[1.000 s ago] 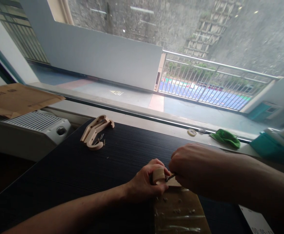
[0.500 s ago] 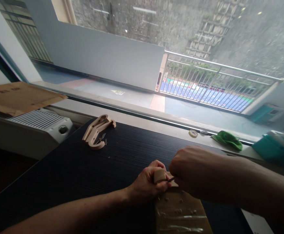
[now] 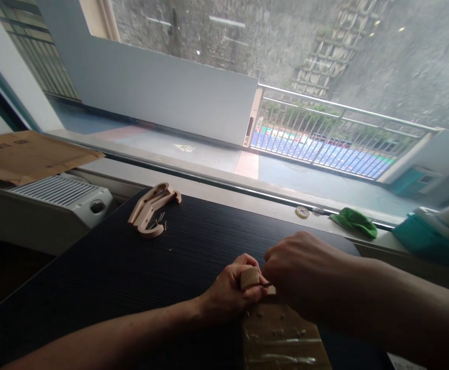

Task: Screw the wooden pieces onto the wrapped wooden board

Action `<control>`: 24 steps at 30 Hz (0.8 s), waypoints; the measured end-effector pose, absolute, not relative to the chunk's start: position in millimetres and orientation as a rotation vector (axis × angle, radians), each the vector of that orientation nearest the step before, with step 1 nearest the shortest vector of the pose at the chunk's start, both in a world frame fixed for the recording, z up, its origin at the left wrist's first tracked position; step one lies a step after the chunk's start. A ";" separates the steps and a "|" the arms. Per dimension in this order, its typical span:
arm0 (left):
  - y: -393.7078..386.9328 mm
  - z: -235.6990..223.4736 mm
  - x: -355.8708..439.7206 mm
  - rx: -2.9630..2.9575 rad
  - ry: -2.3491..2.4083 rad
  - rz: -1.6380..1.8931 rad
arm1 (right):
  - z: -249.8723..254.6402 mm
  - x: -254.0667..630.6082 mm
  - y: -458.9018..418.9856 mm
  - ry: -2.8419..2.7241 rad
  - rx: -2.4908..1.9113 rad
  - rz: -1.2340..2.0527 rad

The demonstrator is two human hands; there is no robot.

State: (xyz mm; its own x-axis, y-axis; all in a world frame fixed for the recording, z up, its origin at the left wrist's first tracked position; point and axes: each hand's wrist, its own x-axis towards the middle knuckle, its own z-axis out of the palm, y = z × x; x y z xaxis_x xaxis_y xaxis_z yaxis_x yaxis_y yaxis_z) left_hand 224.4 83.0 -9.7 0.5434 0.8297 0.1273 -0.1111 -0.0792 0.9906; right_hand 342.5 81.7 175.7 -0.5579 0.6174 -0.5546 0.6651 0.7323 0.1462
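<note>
My left hand (image 3: 234,285) is closed around a pale wooden hook (image 3: 249,278), whose curved end shows between the thumb and fingers. The rest of the hook lies along the far end of a brown tape-wrapped block (image 3: 282,344). My right hand (image 3: 292,267) makes a fist, knuckles up, close to the left. From it a thin metal screwdriver shaft (image 3: 268,284) points at the hook; its handle is hidden in the fist, and its tip cannot be made out. Several small screws (image 3: 280,332) rest on the block.
More wooden hooks (image 3: 151,210) lie at the dark table's (image 3: 112,288) far left, beside loose screws (image 3: 158,221). A tape roll (image 3: 302,212), a green cloth (image 3: 354,222) and a teal container (image 3: 425,239) are along the windowsill. A brown envelope (image 3: 32,154) covers part of the radiator (image 3: 74,198).
The view has shifted slightly. My right fist has turned a little around the screwdriver, while my left hand keeps its hold on the hook.
</note>
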 end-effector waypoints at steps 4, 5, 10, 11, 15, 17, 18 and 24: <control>82.9 -9.0 223.4 1.456 0.670 0.859 | 175.5 346.4 82.1 2.320 1.133 -0.086; 82.9 -8.6 223.1 1.457 0.668 0.853 | 176.8 346.6 81.7 2.307 1.145 -0.093; 83.9 -6.6 223.6 1.467 0.654 0.863 | 181.6 345.4 78.2 2.311 1.015 -0.062; 84.0 -6.6 224.0 1.469 0.655 0.874 | 180.9 345.5 77.7 2.326 0.987 -0.053; 83.2 -6.8 225.2 1.461 0.676 0.880 | 173.5 346.0 77.5 2.471 0.882 -0.097; 82.6 -6.3 225.3 1.449 0.692 0.866 | 170.8 346.0 78.5 2.508 0.857 -0.127; 82.3 -5.9 225.1 1.443 0.698 0.865 | 170.5 346.0 79.3 2.508 0.868 -0.128; 81.3 -3.6 223.6 1.452 0.708 0.857 | 177.4 346.7 82.3 2.366 1.094 -0.136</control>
